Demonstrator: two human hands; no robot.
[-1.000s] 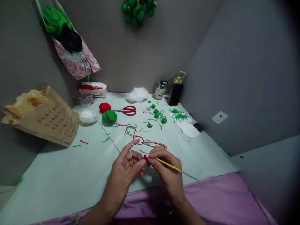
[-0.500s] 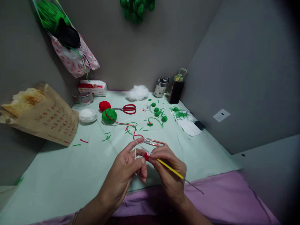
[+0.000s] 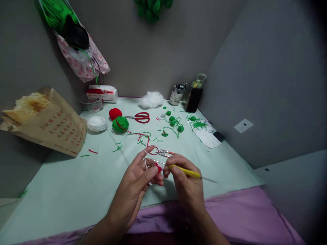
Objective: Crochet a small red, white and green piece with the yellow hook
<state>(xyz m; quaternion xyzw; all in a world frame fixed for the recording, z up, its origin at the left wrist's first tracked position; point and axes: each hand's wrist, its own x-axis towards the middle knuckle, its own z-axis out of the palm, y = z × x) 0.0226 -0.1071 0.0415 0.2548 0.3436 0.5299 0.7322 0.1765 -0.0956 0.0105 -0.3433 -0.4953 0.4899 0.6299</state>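
Between thumb and fingers, my left hand (image 3: 139, 180) pinches a small red-and-white crochet piece (image 3: 158, 167). White yarn (image 3: 145, 161) runs over its raised index finger. My right hand (image 3: 186, 177) grips a crochet hook (image 3: 187, 171) by its yellow handle, the metal shaft pointing left to the upper side of the piece. Just beyond my fingers lie thread snips (image 3: 165, 153) with orange handles, partly hidden by the right hand. A red strand (image 3: 149, 141) trails from the yarn balls toward the snips.
Green (image 3: 120, 124), red (image 3: 115, 114) and white (image 3: 97, 124) yarn balls sit left of red-handled scissors (image 3: 141, 117). Green crocheted balls (image 3: 172, 121), white stuffing (image 3: 151, 99), a pen cup (image 3: 176, 95) and a bottle (image 3: 195, 92) stand farther back. A paper bag of bread (image 3: 58, 129) leans at left.
The hook has turned to lie flatter, and its handle shows broader. My right hand has drawn slightly away from the piece, where more white stitching shows. The view has shifted a little.
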